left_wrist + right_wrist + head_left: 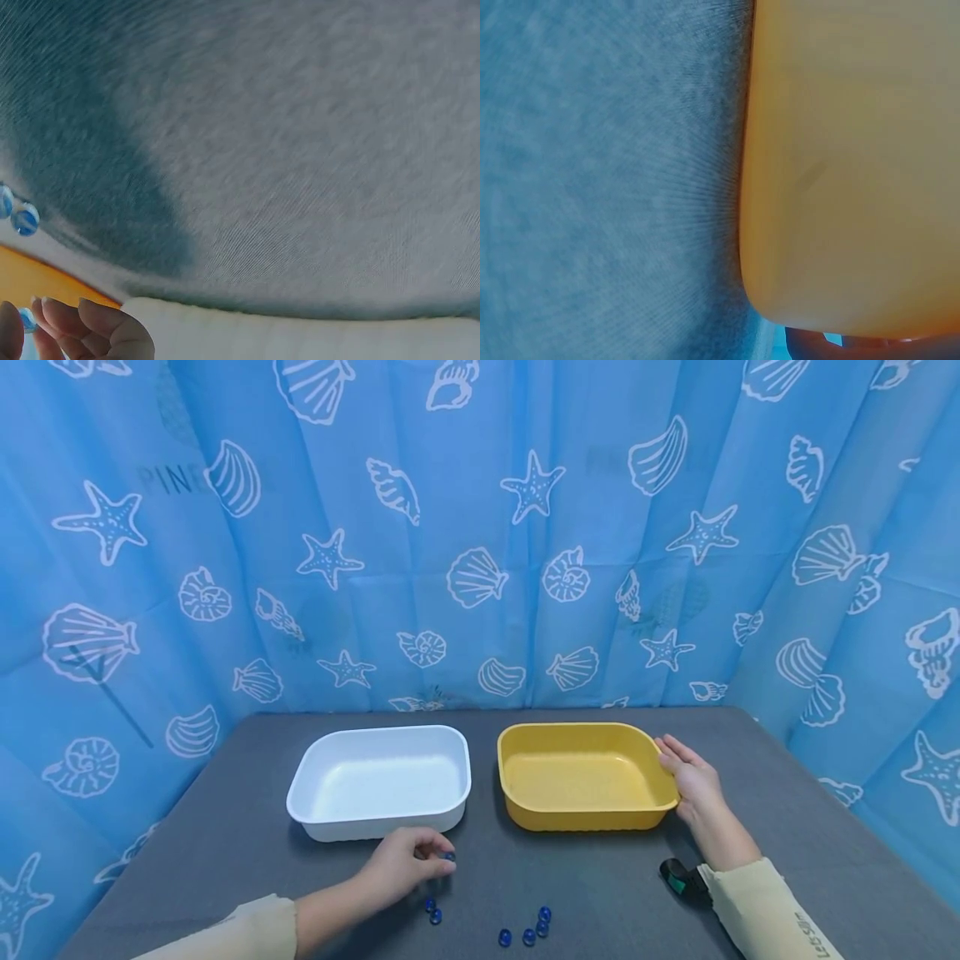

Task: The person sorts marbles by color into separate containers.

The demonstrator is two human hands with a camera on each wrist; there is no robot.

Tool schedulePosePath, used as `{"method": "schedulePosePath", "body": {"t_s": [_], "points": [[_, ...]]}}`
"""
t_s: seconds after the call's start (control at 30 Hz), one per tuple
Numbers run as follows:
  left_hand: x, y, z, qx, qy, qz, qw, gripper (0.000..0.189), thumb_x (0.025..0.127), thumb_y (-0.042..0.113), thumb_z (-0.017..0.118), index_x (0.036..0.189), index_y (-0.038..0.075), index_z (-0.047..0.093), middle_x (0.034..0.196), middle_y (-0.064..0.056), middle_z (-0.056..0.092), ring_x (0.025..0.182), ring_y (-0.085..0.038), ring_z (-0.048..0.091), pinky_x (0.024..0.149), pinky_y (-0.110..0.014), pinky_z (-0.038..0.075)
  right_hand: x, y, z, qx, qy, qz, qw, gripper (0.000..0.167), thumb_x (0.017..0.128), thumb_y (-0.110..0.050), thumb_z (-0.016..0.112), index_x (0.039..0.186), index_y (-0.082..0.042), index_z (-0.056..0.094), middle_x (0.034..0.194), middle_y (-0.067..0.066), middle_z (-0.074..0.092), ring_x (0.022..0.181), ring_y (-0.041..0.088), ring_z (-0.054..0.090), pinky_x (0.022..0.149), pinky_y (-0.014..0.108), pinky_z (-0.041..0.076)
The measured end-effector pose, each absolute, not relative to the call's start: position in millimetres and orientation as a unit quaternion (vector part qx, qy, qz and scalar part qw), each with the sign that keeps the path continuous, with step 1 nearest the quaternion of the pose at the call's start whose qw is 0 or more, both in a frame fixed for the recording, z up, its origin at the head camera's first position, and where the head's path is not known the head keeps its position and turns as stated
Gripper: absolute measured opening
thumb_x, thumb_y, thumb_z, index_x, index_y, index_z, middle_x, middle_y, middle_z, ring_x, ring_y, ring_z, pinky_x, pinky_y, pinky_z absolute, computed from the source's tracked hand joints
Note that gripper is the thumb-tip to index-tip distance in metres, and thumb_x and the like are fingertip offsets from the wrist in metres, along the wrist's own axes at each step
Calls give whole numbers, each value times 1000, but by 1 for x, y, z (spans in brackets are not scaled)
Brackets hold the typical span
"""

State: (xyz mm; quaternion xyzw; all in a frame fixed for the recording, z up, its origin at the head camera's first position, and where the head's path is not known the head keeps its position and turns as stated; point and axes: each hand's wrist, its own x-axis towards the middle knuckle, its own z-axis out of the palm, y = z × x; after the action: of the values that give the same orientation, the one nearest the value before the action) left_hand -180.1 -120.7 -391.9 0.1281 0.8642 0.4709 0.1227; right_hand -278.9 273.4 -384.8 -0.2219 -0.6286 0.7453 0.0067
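Note:
My left hand (405,864) pinches a blue glass marble (450,857) between thumb and fingertips, just in front of the white basin (375,831). The same marble (28,320) shows at the bottom left of the left wrist view. Two more blue marbles (436,917) lie on the cloth just below that hand. At the right end of the yellow basin (592,821), my right hand (697,787) rests against the outer side with its fingers extended. The right wrist view shows mostly the basin's wall (855,187), with parts of the fingers (810,345) at its lower edge.
Several blue marbles (529,937) lie at the front middle of the grey cloth-covered table (600,893). A black strap with a dark device (678,878) is by the right wrist. Behind the table hangs a blue curtain (450,543) with shells and starfish.

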Motion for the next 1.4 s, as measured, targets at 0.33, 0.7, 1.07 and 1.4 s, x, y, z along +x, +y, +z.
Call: {"method": "schedulePosePath", "body": {"t_s": [0.33,0.7,1.07,1.4], "points": [[-186,-110,-383,142,855,484,121,22,87,13,72,105,1,70,79,2,58,75,-14,53,63,-30,45,-280,274,-385,-219,-628,747,7,54,105,-15,43,155,-17,22,158,2,24,144,19,24,112,33,25],[-190,-95,-373,161,851,485,120,21,88,13,72,105,0,69,79,2,58,75,-15,53,62,-28,44,-280,275,-386,-214,-629,748,5,55,105,-16,44,155,-18,21,158,1,23,144,19,23,112,34,24],[-196,-83,-366,164,853,483,115,20,88,13,72,104,2,70,80,1,59,77,-18,53,63,-29,44,-282,276,-387,-213,-630,747,6,55,105,-17,43,155,-18,22,158,1,23,144,18,22,113,34,24],[-205,-71,-365,174,850,484,115,18,88,12,71,103,1,70,80,2,59,76,-18,54,63,-27,45,-280,273,-388,-217,-631,745,10,54,105,-17,43,155,-16,22,158,3,22,145,19,22,112,33,24]]}}
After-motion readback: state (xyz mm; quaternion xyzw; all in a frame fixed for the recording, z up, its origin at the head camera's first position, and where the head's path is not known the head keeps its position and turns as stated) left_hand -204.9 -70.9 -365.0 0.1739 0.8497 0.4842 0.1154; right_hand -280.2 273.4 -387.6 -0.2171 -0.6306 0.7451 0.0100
